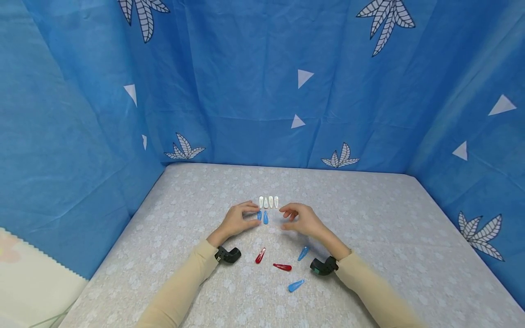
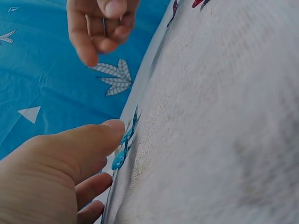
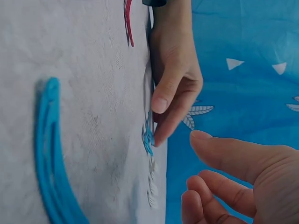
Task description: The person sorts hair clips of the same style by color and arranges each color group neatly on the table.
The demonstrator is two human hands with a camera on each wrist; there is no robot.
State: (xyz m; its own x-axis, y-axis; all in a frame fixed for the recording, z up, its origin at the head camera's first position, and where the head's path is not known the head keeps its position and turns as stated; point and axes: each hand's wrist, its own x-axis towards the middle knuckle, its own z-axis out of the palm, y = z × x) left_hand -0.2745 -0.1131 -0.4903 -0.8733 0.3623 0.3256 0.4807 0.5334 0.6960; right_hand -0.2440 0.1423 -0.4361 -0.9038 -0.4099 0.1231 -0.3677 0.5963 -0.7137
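My left hand [image 1: 238, 221] is at the left of two blue hair clips that lie side by side. Its thumb and fingers are apart around the left blue clip [image 1: 259, 215], with fingertips right at it. The other blue clip [image 1: 265, 217] lies just to the right. Directly behind them stands a row of several white hair clips [image 1: 270, 202]. Opposite, my right hand [image 1: 303, 220] hovers to the right of the rows, fingers loosely bent and holding nothing. In the right wrist view, a gap shows between the right thumb and fingers [image 3: 229, 191].
Nearer to me lie two red hair clips, one slanted [image 1: 260, 255] and one sideways [image 1: 282, 267]. Two more blue clips lie by the right wrist, one farther [image 1: 303, 253] and one nearer [image 1: 296, 285]. Blue curtain [image 1: 262, 91] encloses the patterned tabletop [image 1: 369, 205] at the back and sides.
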